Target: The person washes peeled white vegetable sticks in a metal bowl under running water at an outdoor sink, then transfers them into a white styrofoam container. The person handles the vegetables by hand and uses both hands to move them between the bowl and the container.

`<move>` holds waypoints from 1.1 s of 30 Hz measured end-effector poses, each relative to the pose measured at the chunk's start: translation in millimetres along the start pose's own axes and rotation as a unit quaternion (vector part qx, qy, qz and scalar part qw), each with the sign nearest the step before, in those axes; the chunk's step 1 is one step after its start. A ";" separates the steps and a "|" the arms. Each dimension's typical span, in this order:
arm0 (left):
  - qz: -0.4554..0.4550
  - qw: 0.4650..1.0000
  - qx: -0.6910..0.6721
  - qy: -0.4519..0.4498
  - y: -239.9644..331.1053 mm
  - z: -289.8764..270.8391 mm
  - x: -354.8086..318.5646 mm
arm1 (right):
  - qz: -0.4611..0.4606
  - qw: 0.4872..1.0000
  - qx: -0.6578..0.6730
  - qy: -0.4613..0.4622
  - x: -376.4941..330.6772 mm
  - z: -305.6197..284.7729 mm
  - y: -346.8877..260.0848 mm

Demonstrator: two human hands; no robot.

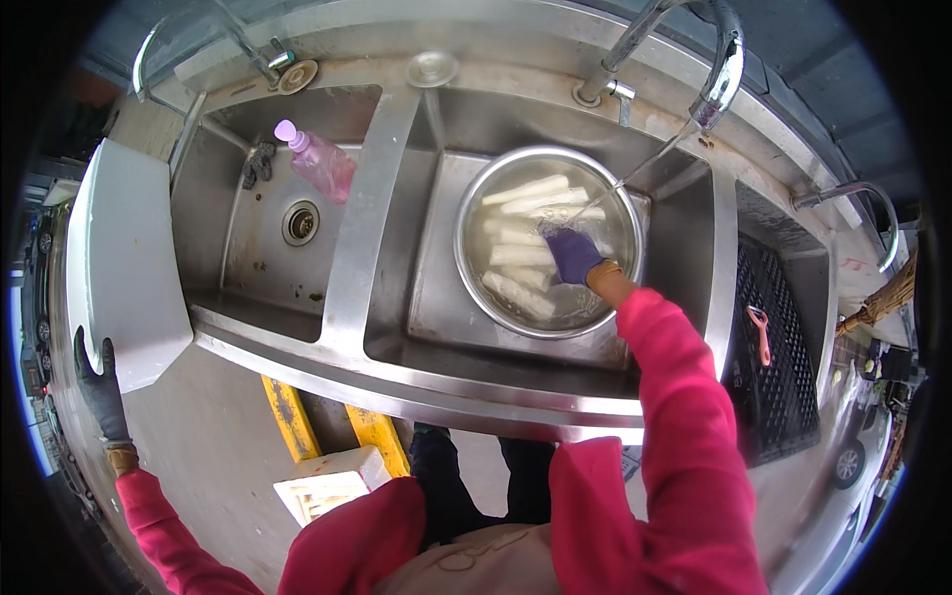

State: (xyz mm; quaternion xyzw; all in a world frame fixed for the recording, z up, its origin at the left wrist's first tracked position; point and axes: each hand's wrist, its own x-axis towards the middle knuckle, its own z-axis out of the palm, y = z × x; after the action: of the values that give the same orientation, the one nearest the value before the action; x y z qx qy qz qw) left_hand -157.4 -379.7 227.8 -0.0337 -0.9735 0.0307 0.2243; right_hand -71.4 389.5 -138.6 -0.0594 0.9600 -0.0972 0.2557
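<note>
My right hand [572, 255], in a purple glove, reaches into a round steel basin [468, 260] of cloudy water. Long, peeled white root vegetables [521, 256] lie in the basin, some beside and under the hand. Water runs from the curved tap [716, 99] into the basin. Splash and cloudy water hide my right fingertips, so what they hold, if anything, does not show. Far to the left, my left hand [97, 387], in a dark grey glove, grips the lower edge of a white foam box [129, 268] at the sink's left end.
The left sink [263, 263] holds a pink pump bottle [322, 167] and a dark scouring pad [259, 165]. On a black ribbed mat [778, 367] at right lies an orange-handled peeler [761, 335]. Below the counter, a foam box [332, 483] of pale sticks stands near a yellow frame [288, 416].
</note>
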 end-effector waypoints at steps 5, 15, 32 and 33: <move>0.050 0.996 -0.045 0.054 95.1 -23.6 1.0 | 0.019 0.999 0.000 0.029 -2.0 15.5 12.5; -0.048 0.698 -0.525 -0.485 465.1 99.5 -67.7 | -0.028 0.983 0.138 0.119 -4.4 -25.6 20.2; -0.356 0.503 -0.615 -0.492 638.6 310.1 -111.6 | -0.055 0.837 0.543 0.039 21.5 -35.0 32.0; -0.308 0.493 -0.657 -0.480 640.4 301.0 -108.6 | -0.068 0.815 0.572 0.060 16.5 -38.5 27.6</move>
State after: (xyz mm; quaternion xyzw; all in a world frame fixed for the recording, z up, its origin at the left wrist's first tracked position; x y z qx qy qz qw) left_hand -158.7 236.0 -137.4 0.1503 -0.6179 -0.6774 -0.3697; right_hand -106.8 419.6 -119.8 0.0385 0.7384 -0.6492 0.1786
